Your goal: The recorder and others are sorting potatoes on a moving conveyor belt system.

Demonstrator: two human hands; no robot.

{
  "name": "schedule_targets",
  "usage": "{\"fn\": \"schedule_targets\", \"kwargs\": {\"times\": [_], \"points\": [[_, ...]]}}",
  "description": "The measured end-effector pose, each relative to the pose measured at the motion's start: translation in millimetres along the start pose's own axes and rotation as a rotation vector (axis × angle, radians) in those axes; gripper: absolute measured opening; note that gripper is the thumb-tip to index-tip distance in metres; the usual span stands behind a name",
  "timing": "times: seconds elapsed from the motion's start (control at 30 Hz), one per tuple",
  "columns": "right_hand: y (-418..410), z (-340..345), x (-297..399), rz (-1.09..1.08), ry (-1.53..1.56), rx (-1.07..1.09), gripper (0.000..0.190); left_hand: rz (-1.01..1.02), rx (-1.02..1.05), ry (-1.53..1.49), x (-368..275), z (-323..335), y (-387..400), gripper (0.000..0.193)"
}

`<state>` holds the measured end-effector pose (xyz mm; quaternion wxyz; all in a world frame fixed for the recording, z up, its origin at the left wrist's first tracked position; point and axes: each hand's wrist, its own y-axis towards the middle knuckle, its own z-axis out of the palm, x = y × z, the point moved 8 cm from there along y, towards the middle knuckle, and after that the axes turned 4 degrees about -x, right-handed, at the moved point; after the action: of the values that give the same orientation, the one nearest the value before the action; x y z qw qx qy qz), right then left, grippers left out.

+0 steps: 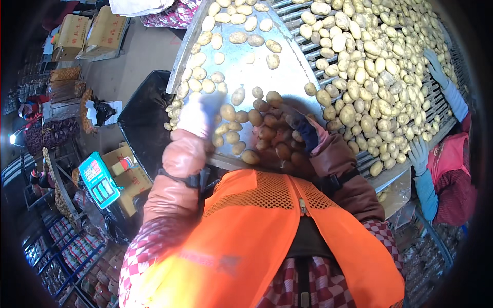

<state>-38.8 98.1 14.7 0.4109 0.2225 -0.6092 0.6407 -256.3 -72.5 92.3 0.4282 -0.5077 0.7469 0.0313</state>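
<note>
A metal sorting tray (246,77) with raised edges lies before me, scattered with pale potatoes. My left hand (196,115) is over its left side, beside potatoes at the rim. Motion blur and glare hide its fingers, so I cannot tell whether it holds anything. At the near right of the tray, my right hand (308,127) wears a dark blue and pink glove. It is next to a shaded cluster of potatoes (266,133); its grip is not clear. Right of the tray, a roller conveyor (294,19) carries a thick heap of potatoes (366,73).
A co-worker's gloved hands (419,154) reach onto the conveyor's right side. A black sheet-lined chute (144,106) adjoins the tray's left edge. Farther left are a turquoise digital scale (99,180), an open cardboard box (134,184) and stacked cartons (71,36).
</note>
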Motion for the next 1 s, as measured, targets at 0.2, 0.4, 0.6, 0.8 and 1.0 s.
{"fn": "schedule_targets", "kwargs": {"times": [0.2,0.4,0.6,0.8,1.0], "points": [[2.2,5.8,-3.8,0.011,0.172,0.064,0.056,0.178,-0.279,-0.078,26.5,19.7,112.5,0.029],[-9.1,-14.0,-22.5,0.021,0.465,-0.027,0.056,0.365,-0.290,0.949,4.3,2.9,142.6,0.052],[-37.2,-46.4,-48.2,0.035,0.659,-0.144,0.057,-0.197,0.287,-0.616,6.5,8.5,79.9,0.050],[-62.9,-2.0,8.9,0.110,0.693,-0.121,0.061,-0.296,-0.043,-0.374,44.1,1.5,42.5,0.042],[-33.4,-11.4,-35.6,-0.332,-0.114,-0.008,0.066,0.608,-0.114,0.153,-46.4,110.2,18.1,0.043]]}}
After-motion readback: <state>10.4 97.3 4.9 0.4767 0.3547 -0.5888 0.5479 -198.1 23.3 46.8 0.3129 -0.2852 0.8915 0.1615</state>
